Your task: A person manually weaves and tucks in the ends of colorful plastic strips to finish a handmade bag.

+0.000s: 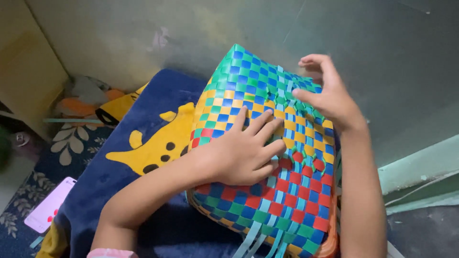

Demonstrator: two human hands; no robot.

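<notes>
Left hand (241, 155) lies flat, fingers spread; right hand (327, 93) seems curled, pinching.

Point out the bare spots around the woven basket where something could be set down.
Free: the blue blanket between the yellow animal print and the woven basket, and the grey floor by the right forearm. Crowded: the basket's face under both hands, left hand, right hand, and the corner near the pink phone.
</notes>
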